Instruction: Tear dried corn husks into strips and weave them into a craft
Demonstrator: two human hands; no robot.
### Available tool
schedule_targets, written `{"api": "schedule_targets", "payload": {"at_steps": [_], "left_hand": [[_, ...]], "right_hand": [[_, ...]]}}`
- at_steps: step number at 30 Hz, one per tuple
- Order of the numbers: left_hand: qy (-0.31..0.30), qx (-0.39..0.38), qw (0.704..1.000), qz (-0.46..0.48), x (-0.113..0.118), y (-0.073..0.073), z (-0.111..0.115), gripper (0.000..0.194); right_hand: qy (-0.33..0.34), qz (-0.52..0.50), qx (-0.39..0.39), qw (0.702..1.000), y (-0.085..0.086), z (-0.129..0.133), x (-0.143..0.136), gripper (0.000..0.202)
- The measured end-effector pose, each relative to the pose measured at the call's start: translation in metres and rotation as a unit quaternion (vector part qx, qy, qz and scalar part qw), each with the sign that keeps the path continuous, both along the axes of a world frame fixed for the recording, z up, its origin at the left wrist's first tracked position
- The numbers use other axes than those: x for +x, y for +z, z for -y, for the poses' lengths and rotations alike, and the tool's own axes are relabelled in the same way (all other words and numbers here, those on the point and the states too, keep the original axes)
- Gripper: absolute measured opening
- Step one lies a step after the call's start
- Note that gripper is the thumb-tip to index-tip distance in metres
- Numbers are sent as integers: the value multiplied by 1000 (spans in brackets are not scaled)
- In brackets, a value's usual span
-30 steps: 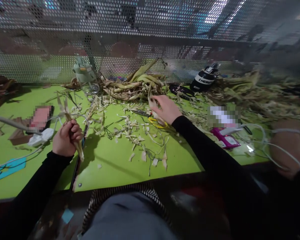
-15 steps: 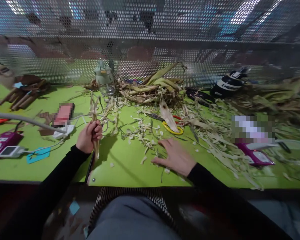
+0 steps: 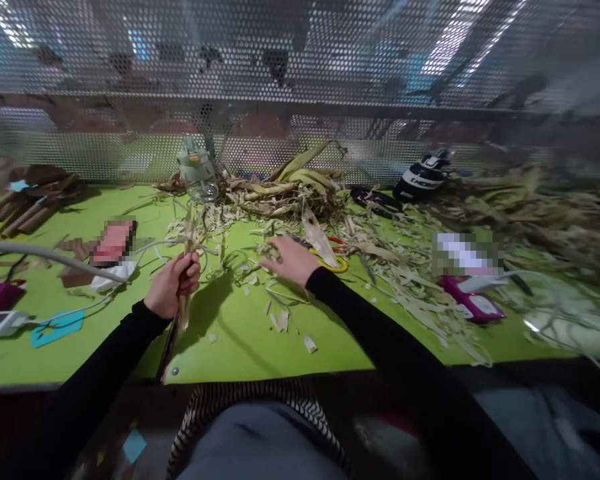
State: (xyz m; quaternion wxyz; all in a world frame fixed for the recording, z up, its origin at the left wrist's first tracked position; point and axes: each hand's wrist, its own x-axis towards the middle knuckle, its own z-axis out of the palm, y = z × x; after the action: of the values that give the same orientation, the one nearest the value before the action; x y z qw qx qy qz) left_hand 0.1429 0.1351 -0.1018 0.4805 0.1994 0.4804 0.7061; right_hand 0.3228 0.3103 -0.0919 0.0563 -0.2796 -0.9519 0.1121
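Upright in my left hand (image 3: 174, 285) is a bundle of dry plant strips (image 3: 186, 310), its ends showing above and below the closed fingers. My right hand (image 3: 291, 260) lies low over small pale scraps on the green table (image 3: 230, 347), fingers apart, with nothing visible held. Just right of it are scissors with a yellow and red handle (image 3: 338, 265), partly under a broad pale husk piece (image 3: 317, 233). Behind them rises a heap of dried leaves and husks (image 3: 280, 190).
A clear bottle with a green lid (image 3: 196, 170) and a black bottle (image 3: 423, 177) stand at the back by a perforated metal screen (image 3: 155, 150). Cables, a pink phone (image 3: 114, 242), a purple device (image 3: 473, 300) and husk strips (image 3: 425, 300) lie at the sides.
My right hand has moved left and farther back over the scraps. My left hand still grips the bundle. The camera view has shifted slightly.
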Motion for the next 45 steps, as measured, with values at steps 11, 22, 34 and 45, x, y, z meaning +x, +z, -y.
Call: {"api": "schedule_targets", "payload": {"at_steps": [11, 22, 34, 45], "left_hand": [[-68, -36, 997, -25, 17, -12, -10, 22], [-74, -32, 996, -26, 20, -7, -15, 24], [-124, -34, 992, -13, 41, -5, -29, 21], [-98, -29, 994, 23, 31, -6, -43, 13]], "right_hand": [[10, -4, 27, 1000, -20, -10, -55, 39], [128, 153, -43, 979, 16, 39, 50, 95], [61, 31, -43, 997, -20, -7, -15, 26], [205, 14, -68, 976, -19, 22, 4, 23]]}}
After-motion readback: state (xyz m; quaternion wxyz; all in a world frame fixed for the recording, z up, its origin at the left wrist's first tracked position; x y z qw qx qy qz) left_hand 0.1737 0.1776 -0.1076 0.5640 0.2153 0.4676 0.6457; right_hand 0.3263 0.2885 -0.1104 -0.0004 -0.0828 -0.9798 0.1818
